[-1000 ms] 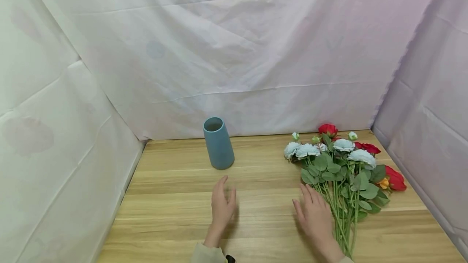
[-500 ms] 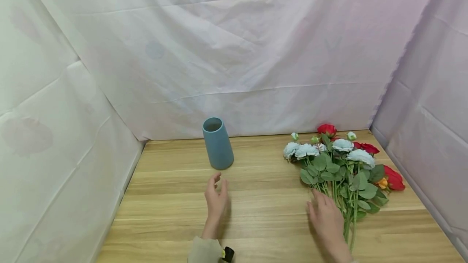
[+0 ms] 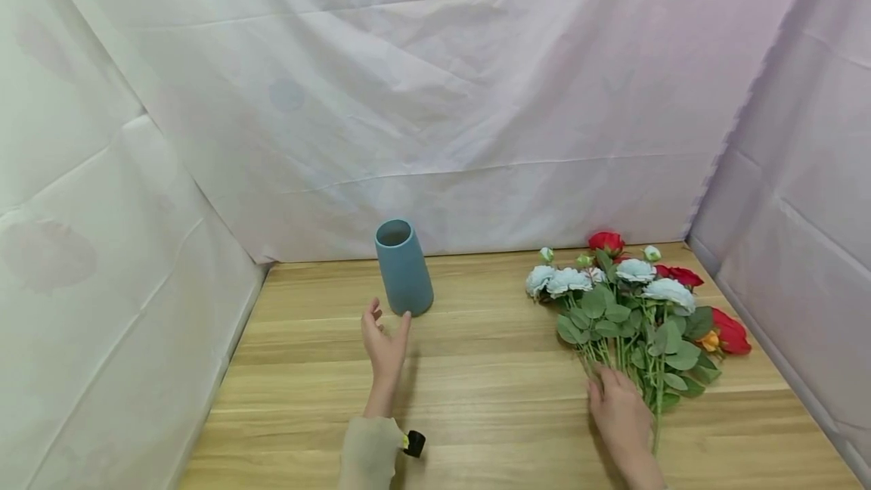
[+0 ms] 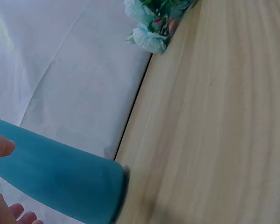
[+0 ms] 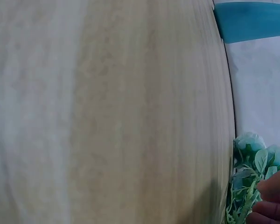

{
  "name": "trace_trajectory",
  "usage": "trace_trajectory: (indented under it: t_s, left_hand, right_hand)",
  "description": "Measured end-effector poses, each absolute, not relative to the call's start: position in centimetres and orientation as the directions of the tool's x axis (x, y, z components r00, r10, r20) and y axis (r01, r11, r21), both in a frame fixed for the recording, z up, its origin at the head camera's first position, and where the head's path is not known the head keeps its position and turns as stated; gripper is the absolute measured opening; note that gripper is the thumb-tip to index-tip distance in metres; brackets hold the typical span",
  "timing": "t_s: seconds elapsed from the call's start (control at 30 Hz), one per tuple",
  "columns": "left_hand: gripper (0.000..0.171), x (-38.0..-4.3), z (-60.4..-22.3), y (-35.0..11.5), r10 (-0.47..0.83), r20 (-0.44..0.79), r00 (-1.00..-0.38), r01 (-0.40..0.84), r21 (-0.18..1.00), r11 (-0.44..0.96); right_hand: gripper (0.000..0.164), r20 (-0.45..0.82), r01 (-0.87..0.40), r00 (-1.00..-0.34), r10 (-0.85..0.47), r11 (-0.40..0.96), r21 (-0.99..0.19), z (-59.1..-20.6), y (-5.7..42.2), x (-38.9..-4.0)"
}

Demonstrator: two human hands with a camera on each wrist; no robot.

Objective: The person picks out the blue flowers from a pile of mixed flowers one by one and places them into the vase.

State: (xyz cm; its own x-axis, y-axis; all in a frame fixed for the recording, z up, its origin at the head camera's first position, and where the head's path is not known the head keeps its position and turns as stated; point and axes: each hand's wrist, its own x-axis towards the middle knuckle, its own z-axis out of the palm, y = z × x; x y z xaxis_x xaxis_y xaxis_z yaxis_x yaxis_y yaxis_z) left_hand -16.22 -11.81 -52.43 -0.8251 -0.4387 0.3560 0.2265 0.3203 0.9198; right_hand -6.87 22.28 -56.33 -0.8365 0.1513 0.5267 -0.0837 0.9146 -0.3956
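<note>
A tapered blue vase [image 3: 407, 271] stands upright toward the back of the wooden table. My left hand [image 3: 384, 346] is just in front of it, thumb and fingers spread apart. In the left wrist view, the thumb overlaps the side of the vase [image 4: 60, 172], with the other fingertips below. At the right lies a bunch of artificial flowers [image 3: 615, 312], with pale blue and red blooms, green leaves and long stems. Over these stems is my right hand [image 3: 621, 410], its fingertips among them. The right wrist view has thumb and fingers parted beside a green stem [image 5: 249, 196].
White cloth [image 3: 435, 97] hangs behind the table [image 3: 490, 369] and along both sides. Small white buds and a yellow bloom [image 3: 710, 340] are among the flowers. A black device [image 3: 413, 443] sits at the left sleeve cuff.
My left hand has moved left and forward to the vase, its thumb and fingers spreading. My right hand has shifted right onto the stems. Vase and flowers stay in place.
</note>
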Motion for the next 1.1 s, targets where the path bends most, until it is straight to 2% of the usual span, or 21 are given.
trace_trajectory:
  t_s: [0.13, 0.33, 0.6, 0.77, 0.93, 1.1]
  left_hand:
    - [0.067, -17.7, -51.6, -12.4, -0.445, 0.351, -0.824, 0.214, 0.920, 0.329]
    - [0.071, -19.7, -50.2, -13.0, -0.456, 0.334, -0.825, 0.203, 0.928, 0.313]
    - [0.074, -21.4, -48.9, -13.4, -0.443, 0.390, -0.807, 0.254, 0.907, 0.337]
    - [0.077, -22.2, -48.4, -13.5, -0.435, 0.391, -0.811, 0.258, 0.907, 0.333]
    - [0.080, -22.8, -48.3, -13.6, -0.430, 0.361, -0.828, 0.240, 0.920, 0.311]
    - [0.081, -22.9, -48.0, -13.6, -0.424, 0.338, -0.841, 0.224, 0.929, 0.295]
  right_hand:
    - [0.024, 0.507, -0.052, -0.843, 0.178, 0.912, -0.406, -56.4, 22.5, -6.8]
    - [0.023, 0.553, -0.067, -0.813, 0.182, 0.914, -0.400, -56.8, 23.0, -6.8]
    - [0.017, 0.609, -0.111, -0.773, 0.177, 0.908, -0.404, -56.6, 23.5, -7.2]
    - [0.013, 0.543, -0.064, -0.818, 0.186, 0.911, -0.408, -56.0, 23.6, -7.9]
    - [0.011, 0.407, 0.010, -0.891, 0.199, 0.906, -0.422, -55.4, 23.5, -8.2]
    - [0.016, 0.277, 0.068, -0.939, 0.205, 0.899, -0.433, -55.0, 23.5, -8.1]
